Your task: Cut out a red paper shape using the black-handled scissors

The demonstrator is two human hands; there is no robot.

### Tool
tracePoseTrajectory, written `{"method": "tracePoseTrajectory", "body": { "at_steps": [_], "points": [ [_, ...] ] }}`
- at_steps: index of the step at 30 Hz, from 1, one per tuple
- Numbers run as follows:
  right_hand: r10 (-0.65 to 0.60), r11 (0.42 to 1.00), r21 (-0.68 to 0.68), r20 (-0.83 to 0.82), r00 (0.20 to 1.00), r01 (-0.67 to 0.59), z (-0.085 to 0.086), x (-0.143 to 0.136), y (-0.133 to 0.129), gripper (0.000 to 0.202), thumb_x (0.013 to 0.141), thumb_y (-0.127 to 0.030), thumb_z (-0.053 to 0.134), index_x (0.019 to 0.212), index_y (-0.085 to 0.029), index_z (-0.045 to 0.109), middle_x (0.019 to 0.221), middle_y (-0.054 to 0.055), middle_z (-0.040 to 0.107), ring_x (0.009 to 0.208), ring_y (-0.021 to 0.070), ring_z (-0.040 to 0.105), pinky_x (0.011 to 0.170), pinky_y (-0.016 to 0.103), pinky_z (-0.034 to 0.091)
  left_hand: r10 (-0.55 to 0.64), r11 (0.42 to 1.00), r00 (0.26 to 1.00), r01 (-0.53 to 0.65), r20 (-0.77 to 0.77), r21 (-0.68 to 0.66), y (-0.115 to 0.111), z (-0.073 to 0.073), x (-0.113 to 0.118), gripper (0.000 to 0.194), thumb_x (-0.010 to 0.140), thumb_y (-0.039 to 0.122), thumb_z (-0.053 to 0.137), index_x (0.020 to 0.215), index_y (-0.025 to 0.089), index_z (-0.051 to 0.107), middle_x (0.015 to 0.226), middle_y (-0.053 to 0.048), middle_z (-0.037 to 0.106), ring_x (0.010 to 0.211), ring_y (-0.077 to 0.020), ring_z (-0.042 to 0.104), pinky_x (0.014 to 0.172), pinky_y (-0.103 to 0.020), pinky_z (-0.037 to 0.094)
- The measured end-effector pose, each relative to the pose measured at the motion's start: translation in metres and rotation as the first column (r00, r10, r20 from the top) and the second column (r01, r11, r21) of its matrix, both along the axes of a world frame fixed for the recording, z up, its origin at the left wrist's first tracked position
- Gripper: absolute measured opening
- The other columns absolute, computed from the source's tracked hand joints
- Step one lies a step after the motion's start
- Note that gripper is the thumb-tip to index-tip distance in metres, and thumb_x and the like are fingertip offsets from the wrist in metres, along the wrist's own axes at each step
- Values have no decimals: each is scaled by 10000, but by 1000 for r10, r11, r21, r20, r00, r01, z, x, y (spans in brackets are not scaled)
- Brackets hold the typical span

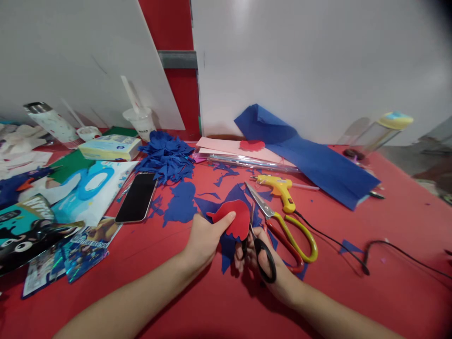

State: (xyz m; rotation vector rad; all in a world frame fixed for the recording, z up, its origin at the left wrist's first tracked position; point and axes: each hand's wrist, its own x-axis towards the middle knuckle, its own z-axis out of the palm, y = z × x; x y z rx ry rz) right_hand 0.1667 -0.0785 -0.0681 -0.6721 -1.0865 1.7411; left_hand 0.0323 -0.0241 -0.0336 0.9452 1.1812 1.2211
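My left hand (207, 235) pinches a red paper cutout (238, 210) with a scalloped lower edge, its thumb lying on top. Blue paper (228, 249) shows beneath and around the red piece. My right hand (263, 259) has its fingers in the handles of black-handled scissors (265, 268). The narrow blades point away from me, at the right edge of the red cutout; whether they are cutting the blue paper I cannot tell. Just right of my right hand lie larger scissors (282, 226) with one yellow and one red handle.
A yellow glue gun (278, 188) trails a black cord (328, 240). Blue shreds (165, 155), a phone (137, 197), tissues (110, 147) and snack packets (31, 230) lie left. A long blue sheet (318, 162) and pink paper (226, 145) lie behind. A cup (140, 122) stands against the wall.
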Motion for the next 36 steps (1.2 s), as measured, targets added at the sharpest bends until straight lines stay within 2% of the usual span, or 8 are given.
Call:
{"method": "tracePoseTrajectory", "body": {
  "at_steps": [6, 16, 23, 30, 36],
  "points": [
    [1, 1000, 15, 14, 1000, -1, 0, 0, -1, 362, 804, -582, 447, 897, -238, 383, 872, 14, 511, 724, 138, 531, 646, 301, 434, -19, 999, 1000, 18, -15, -30, 0, 0, 0, 211, 666, 290, 689, 596, 98, 638, 565, -49, 662, 467, -147, 582, 524, -282, 518],
    [-19, 999, 27, 33, 999, 18, 2, -2, -3, 318, 830, -556, 427, 872, -248, 362, 801, -24, 469, 652, 107, 479, 605, 271, 399, 32, 999, 993, -27, 113, -45, 0, -1, 4, 163, 632, 230, 720, 688, 93, 653, 687, -40, 680, 574, -130, 594, 620, -276, 523],
    [-29, 1000, 7, 31, 999, 28, 0, -2, -3, 337, 811, -566, 451, 870, -252, 345, 781, -31, 461, 645, 108, 484, 595, 270, 400, 38, 997, 993, -31, 115, -66, 0, -2, 5, 165, 629, 233, 721, 670, 92, 646, 640, -29, 659, 553, -125, 580, 624, -280, 519],
    [-41, 999, 23, 105, 994, 39, 7, -2, -3, 310, 833, -540, 440, 853, -251, 329, 733, -47, 432, 588, 93, 457, 560, 252, 396, 31, 999, 990, -27, 140, -30, 0, -2, 4, 155, 642, 222, 711, 709, 98, 648, 715, -45, 672, 605, -137, 589, 639, -289, 514],
    [-56, 998, 15, 87, 995, 55, 6, -5, -3, 309, 837, -536, 439, 835, -253, 316, 712, -56, 439, 568, 90, 449, 546, 248, 400, 18, 1000, 991, -16, 131, -17, -1, -5, 3, 137, 655, 226, 704, 705, 105, 662, 722, -37, 670, 620, -129, 587, 656, -280, 508]
  ]
}}
